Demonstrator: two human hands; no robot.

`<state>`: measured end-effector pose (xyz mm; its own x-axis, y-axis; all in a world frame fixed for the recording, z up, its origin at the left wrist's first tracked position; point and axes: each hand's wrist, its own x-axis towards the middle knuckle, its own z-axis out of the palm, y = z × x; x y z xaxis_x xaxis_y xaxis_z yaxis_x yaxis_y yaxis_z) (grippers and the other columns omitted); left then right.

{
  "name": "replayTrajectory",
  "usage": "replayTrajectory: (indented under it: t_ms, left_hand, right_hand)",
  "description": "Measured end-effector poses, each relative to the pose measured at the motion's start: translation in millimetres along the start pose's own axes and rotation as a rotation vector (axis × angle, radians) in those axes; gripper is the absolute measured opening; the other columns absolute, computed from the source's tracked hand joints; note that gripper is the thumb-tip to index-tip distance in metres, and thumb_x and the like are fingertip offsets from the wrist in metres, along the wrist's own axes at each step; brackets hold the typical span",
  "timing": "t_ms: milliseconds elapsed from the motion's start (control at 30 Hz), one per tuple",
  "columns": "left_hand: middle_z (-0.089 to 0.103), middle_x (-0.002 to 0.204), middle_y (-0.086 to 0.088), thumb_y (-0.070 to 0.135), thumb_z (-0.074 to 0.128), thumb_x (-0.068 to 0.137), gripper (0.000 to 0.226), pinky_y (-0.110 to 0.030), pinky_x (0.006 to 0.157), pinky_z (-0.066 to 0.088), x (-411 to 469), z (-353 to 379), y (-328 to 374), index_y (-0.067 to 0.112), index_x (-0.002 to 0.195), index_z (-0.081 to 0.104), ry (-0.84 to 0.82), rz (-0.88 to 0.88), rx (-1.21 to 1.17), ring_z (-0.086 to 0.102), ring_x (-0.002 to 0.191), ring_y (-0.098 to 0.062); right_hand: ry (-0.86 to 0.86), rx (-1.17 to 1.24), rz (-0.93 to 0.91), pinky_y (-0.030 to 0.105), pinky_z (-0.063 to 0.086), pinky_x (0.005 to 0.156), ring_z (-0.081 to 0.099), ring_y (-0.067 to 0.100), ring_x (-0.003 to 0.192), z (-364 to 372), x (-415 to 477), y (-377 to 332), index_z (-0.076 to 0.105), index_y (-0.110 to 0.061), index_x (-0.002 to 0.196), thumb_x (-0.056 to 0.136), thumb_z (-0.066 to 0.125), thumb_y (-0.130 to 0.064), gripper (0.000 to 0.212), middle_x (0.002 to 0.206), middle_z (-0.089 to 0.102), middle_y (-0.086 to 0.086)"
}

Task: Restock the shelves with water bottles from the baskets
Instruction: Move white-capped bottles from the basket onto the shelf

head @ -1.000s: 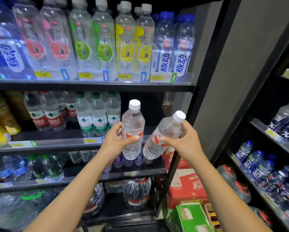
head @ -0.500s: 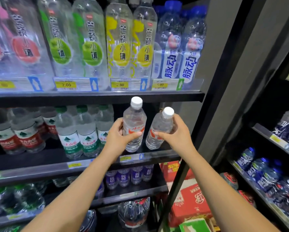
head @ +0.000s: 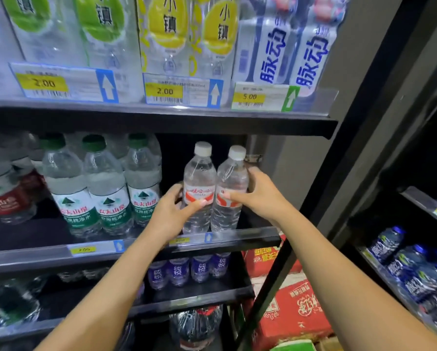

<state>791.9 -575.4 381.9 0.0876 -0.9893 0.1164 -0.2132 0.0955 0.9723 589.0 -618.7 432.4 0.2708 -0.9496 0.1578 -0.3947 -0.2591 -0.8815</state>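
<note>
The left bottle [head: 199, 183] and right bottle [head: 231, 178] are standing upright, touching, at the middle shelf's [head: 250, 235] right end. Full and thin-walled, they are likely handling heavy and slick; the labelled waist is offering the surest hold. Your left hand [head: 173, 211] is wrapping one label, your right hand [head: 260, 196] the other.

Only one view is given: it is taken from the head, faced forward and slightly downward, and held close to the shelf [head: 250, 235].
</note>
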Motion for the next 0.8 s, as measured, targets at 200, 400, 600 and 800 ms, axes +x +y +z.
replayTrajectory:
  t_ms: [200, 400, 600, 800]
  left_hand:
    - [0.063, 0.120, 0.005, 0.032, 0.085, 0.069, 0.081, -0.032, 0.094, 0.048, -11, 16, -16, 0.017, 0.135, 0.041, 0.173, 0.078, 0.307, 0.059, 0.111, -0.011]
    - [0.061, 0.097, -0.011, 0.029, 0.081, 0.076, 0.050, -0.023, 0.065, 0.033, 18, 30, -16, 0.007, 0.102, 0.044, 0.310, 0.047, 0.476, 0.059, 0.094, -0.029]
    - [0.065, 0.112, -0.019, 0.022, 0.077, 0.079, 0.054, -0.031, 0.075, 0.044, 72, 34, -24, 0.002, 0.119, 0.047, 0.352, 0.051, 0.413, 0.062, 0.103, -0.035]
    - [0.061, 0.122, -0.019, 0.021, 0.072, 0.084, 0.053, -0.022, 0.070, 0.033, 112, 33, -29, 0.002, 0.125, 0.044, 0.371, 0.011, 0.402, 0.058, 0.112, -0.034]
  right_hand:
    - [0.161, -0.007, 0.055, 0.017, 0.047, 0.085, 0.061, 0.005, 0.104, 39, -16, 31, 0.041, -0.019, 0.127, 0.068, 0.086, -0.018, 0.074, 0.115, 0.062, -0.009]
    - [0.195, -0.166, 0.054, 0.017, 0.043, 0.074, 0.054, 0.006, 0.091, 42, 9, 45, 0.046, -0.015, 0.109, 0.071, 0.085, -0.019, 0.055, 0.100, 0.059, -0.007]
    - [0.221, -0.095, 0.075, 0.023, 0.046, 0.084, 0.061, 0.017, 0.105, 49, 74, 65, 0.052, -0.011, 0.125, 0.073, 0.082, -0.017, 0.061, 0.113, 0.064, 0.001]
    - [0.234, -0.068, -0.014, 0.030, 0.047, 0.096, 0.059, 0.017, 0.112, 55, 120, 77, 0.049, -0.013, 0.129, 0.074, 0.081, -0.017, 0.064, 0.122, 0.064, 0.000]
